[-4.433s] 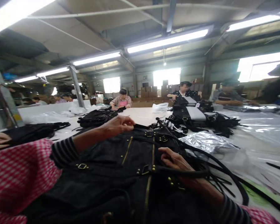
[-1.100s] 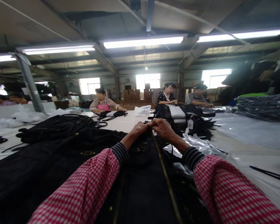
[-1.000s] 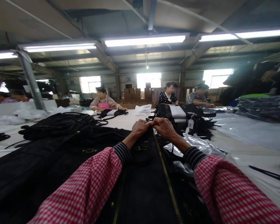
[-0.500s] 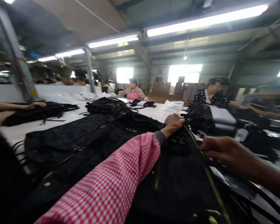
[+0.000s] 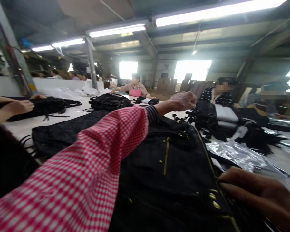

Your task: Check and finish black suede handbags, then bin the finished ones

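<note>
A large black bag with gold zippers and studs lies in front of me on the white table. My left hand, on a red-checked sleeve, is closed in a fist just above the bag's far end; what it grips is hidden. My right hand is low at the right, its fingers pinched at the gold zipper along the bag's right edge.
Another person's hands rest by a black bag at the left. More black bags lie mid-table, and a pile of them at the right. Crinkled clear plastic lies beside my bag. People sit across the table.
My hands, together at the bag's far end a second ago, have parted. The right one has run back along the zipper towards me. The left one has lifted a little at the far end.
</note>
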Tool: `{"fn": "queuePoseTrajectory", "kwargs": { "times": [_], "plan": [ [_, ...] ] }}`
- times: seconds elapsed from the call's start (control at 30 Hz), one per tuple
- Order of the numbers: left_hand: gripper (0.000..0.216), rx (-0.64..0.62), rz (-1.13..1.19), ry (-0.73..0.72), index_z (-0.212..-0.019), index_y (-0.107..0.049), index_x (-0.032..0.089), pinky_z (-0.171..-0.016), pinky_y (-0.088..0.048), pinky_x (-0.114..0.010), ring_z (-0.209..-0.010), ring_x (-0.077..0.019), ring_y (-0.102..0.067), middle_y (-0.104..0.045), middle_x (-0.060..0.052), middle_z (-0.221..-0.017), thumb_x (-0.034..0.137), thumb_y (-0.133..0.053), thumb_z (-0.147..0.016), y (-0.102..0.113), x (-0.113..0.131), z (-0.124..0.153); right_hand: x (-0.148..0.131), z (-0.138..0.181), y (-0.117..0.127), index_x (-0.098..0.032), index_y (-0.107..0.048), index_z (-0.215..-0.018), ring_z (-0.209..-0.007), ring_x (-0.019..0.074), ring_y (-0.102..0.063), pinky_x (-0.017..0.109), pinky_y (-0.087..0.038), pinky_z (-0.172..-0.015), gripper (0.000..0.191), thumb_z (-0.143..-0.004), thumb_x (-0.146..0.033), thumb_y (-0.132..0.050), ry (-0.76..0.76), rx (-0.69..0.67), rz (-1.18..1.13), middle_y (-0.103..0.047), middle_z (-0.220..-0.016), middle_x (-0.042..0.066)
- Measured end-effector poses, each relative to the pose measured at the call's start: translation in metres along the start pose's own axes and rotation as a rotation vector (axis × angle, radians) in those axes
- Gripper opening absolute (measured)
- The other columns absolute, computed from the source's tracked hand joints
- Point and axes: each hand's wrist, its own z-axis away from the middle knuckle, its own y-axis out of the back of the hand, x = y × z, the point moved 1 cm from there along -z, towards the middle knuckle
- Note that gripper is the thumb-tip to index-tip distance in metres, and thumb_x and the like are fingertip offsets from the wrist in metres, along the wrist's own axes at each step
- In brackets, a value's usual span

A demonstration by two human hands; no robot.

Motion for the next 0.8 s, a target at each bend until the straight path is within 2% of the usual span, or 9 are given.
{"fn": "queuePoseTrajectory", "kwargs": {
  "times": [0.07,0.13,0.23,0.3,0.37,0.5,0.6,0.7,0.8],
  "plan": [
    [0.025,-0.059,0.011,-0.149,-0.106,-0.071,0.016,-0.089,-0.044,-0.029,-0.103,-0.0194,-0.064,-0.072,-0.002,-0.109,0.01,-0.056,-0.087,-0.003,0.025,0.024,-0.013,0.005,0.001,-0.028,-0.074,-0.076,-0.069,0.0259,-0.065,0.037,-0.051,-0.06,0.038,-0.075,-0.066,-0.07,0.016,-0.019,-0.007,-0.07,-0.074,0.009],
    [0.045,-0.201,-0.006,-0.404,-0.117,-0.068,0.023,-0.094,-0.045,-0.029,-0.114,-0.0194,-0.061,-0.069,-0.002,-0.124,0.0,-0.054,-0.081,-0.02,0.049,0.056,-0.023,0.01,0.0,-0.026,-0.074,-0.079,-0.07,0.0231,-0.063,0.033,-0.049,-0.06,0.034,-0.081,-0.059,-0.068,0.059,0.024,0.007,-0.068,-0.076,0.006],
    [0.047,-0.349,-0.051,-0.62,-0.124,-0.059,0.027,-0.084,-0.048,-0.029,-0.12,-0.0205,-0.056,-0.064,-0.002,-0.134,0.002,-0.053,-0.084,-0.054,0.067,0.097,-0.027,0.019,-0.003,-0.024,-0.075,-0.088,-0.076,0.0207,-0.062,0.029,-0.048,-0.064,0.028,-0.088,-0.05,-0.064,0.106,0.027,0.025,-0.069,-0.082,0.004],
    [0.035,-0.318,-0.096,-0.597,-0.12,-0.057,0.027,-0.076,-0.048,-0.03,-0.111,-0.0208,-0.057,-0.066,-0.003,-0.127,0.008,-0.05,-0.092,-0.07,0.068,0.111,-0.027,0.02,-0.004,-0.023,-0.076,-0.089,-0.082,0.021,-0.063,0.029,-0.049,-0.069,0.027,-0.09,-0.047,-0.063,0.161,0.049,0.026,-0.069,-0.086,0.004],
    [0.027,-0.272,-0.156,-0.551,-0.117,-0.056,0.027,-0.075,-0.047,-0.031,-0.106,-0.0212,-0.056,-0.067,-0.002,-0.12,0.012,-0.048,-0.096,-0.078,0.067,0.115,-0.027,0.014,-0.001,-0.022,-0.076,-0.09,-0.084,0.0207,-0.063,0.029,-0.048,-0.071,0.027,-0.09,-0.045,-0.063,0.212,0.158,0.008,-0.069,-0.088,0.004],
    [0.038,-0.274,-0.253,-0.626,-0.123,-0.053,0.026,-0.081,-0.044,-0.034,-0.12,-0.0244,-0.049,-0.062,-0.004,-0.132,0.009,-0.053,-0.089,-0.076,0.069,0.11,-0.026,-0.026,0.001,-0.019,-0.071,-0.099,-0.066,0.0162,-0.057,0.029,-0.046,-0.062,0.027,-0.087,-0.04,-0.06,0.238,0.365,-0.16,-0.067,-0.082,0.003],
    [0.025,-0.325,-0.269,-0.686,-0.109,-0.057,0.025,-0.083,-0.04,-0.036,-0.122,-0.0249,-0.049,-0.065,-0.005,-0.127,0.012,-0.055,-0.088,-0.07,0.075,0.103,-0.018,-0.064,-0.007,-0.018,-0.065,-0.099,-0.073,0.0182,-0.06,0.03,-0.047,-0.065,0.025,-0.084,-0.035,-0.055,0.259,0.409,-0.287,-0.067,-0.088,0.004],
    [0.006,-0.363,-0.261,-0.66,-0.09,-0.056,0.022,-0.085,-0.035,-0.037,-0.112,-0.0228,-0.053,-0.07,-0.003,-0.105,0.017,-0.055,-0.093,-0.064,0.08,0.096,-0.006,-0.088,-0.017,-0.018,-0.059,-0.092,-0.08,0.0192,-0.06,0.03,-0.045,-0.07,0.015,-0.087,-0.031,-0.054,0.292,0.417,-0.121,-0.065,-0.085,0.003],
    [0.016,-0.36,-0.2,-0.665,-0.095,-0.061,0.023,-0.086,-0.032,-0.037,-0.111,-0.0213,-0.054,-0.071,-0.002,-0.108,0.034,-0.052,-0.102,-0.055,0.083,0.091,-0.002,-0.092,-0.024,-0.018,-0.059,-0.093,-0.078,0.0173,-0.058,0.029,-0.039,-0.069,0.013,-0.093,-0.03,-0.055,0.331,0.379,0.187,-0.063,-0.087,0.002]
  ]
}}
